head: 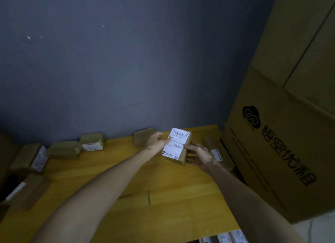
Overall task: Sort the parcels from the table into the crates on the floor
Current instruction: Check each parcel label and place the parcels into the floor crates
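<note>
A small cardboard parcel (178, 146) with a white barcode label facing me is held above the yellow wooden table (126, 170), near its far right corner. My left hand (156, 141) grips its left side, thumb on the label. My right hand (198, 154) holds its right and lower edge with curled fingers. Another brown parcel (142, 136) stands just behind my left hand by the wall. Further parcels lie along the table's back left: one labelled parcel (92, 142), a plain one (63, 149) and one at the left edge (30, 160).
A tall stack of large printed cardboard boxes (282, 133) fills the right side, beside the table. A narrow labelled parcel (216, 150) lies between it and the table. More labelled parcels (224, 237) show below the table's front right edge. A grey wall (126, 61) backs the table.
</note>
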